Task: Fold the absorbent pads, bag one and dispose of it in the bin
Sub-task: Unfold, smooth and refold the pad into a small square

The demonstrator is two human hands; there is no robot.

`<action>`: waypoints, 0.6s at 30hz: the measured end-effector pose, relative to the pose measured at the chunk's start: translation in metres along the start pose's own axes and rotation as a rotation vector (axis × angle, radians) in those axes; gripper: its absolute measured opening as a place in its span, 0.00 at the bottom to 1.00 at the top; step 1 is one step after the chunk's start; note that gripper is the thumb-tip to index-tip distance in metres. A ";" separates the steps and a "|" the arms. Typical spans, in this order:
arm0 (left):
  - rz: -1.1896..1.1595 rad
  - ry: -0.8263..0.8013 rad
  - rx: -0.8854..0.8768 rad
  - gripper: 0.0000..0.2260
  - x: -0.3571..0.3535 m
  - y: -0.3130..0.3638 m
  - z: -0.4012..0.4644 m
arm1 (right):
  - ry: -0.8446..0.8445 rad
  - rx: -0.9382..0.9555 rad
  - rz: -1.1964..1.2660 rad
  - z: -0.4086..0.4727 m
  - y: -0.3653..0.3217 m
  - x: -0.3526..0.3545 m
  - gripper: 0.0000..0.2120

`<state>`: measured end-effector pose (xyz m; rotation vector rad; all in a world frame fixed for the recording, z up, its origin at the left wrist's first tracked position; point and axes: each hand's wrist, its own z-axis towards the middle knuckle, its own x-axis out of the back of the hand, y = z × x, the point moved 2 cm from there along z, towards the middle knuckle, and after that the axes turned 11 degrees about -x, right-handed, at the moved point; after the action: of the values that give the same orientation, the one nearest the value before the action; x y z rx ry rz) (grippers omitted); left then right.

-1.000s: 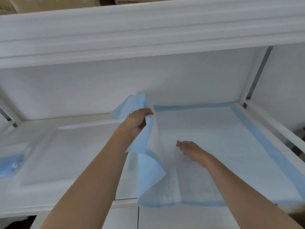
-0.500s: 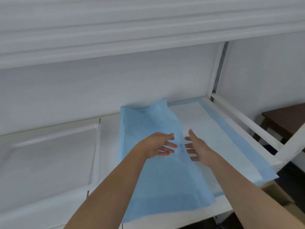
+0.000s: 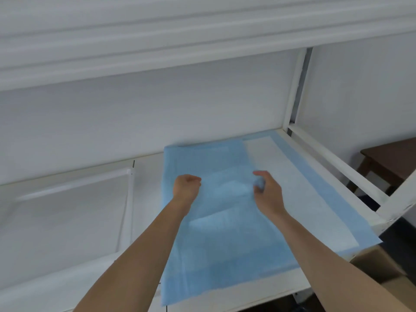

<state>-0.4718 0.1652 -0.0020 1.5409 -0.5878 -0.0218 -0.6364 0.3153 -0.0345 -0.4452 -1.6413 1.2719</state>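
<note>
White shelf [image 3: 225,296] now holds the blue pad [image 3: 225,233] folded over; left hand [image 3: 185,186] has curled shut, right hand [image 3: 266,190] pinches its edge. Brown table [image 3: 391,158] stands right.

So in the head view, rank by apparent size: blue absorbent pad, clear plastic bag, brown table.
1. blue absorbent pad
2. clear plastic bag, edges faint
3. brown table, cropped and farther away, so unsure

A white shelf [image 3: 144,273] carries a half-folded blue absorbent pad [image 3: 225,233].
</note>
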 end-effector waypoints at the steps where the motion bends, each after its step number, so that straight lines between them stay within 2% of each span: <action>1: -0.022 0.046 -0.021 0.09 -0.002 0.000 0.001 | 0.039 0.031 0.027 0.005 -0.003 0.010 0.17; 4: -0.014 0.100 -0.070 0.11 -0.009 0.003 -0.001 | 0.134 0.036 0.021 0.019 0.003 0.038 0.15; 8: 0.067 0.043 -0.070 0.11 -0.023 -0.001 -0.003 | 0.266 -0.134 -0.066 0.029 0.037 0.066 0.15; 12: 0.151 -0.082 -0.056 0.11 -0.035 -0.008 -0.004 | 0.171 -0.301 -0.360 0.037 0.063 0.088 0.14; 18: 0.285 -0.115 0.039 0.13 -0.043 -0.019 -0.003 | 0.137 -0.306 -0.656 0.046 0.073 0.107 0.20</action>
<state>-0.5009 0.1831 -0.0339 1.4875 -0.8994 0.1196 -0.7436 0.4002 -0.0484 -0.1418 -1.6745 0.4979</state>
